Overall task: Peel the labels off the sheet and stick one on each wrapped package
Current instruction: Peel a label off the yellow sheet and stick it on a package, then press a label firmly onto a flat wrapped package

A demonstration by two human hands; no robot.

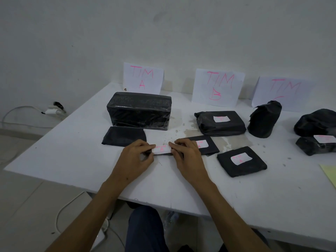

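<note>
Label strip [162, 149], pink writing blurred, is pinched at its ends by left hand [137, 155] and right hand [185, 154].

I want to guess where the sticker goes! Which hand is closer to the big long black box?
Left. The left hand is just in front of the big long black box, with a flat black package between them. The right hand is farther off to the box's right.

L hand [139, 153] & R hand [187, 153] pinch opposite ends of a white label [162, 149] w/ pink writing, above white table [72, 151]. Black wrapped packages around, four already labelled.
</note>
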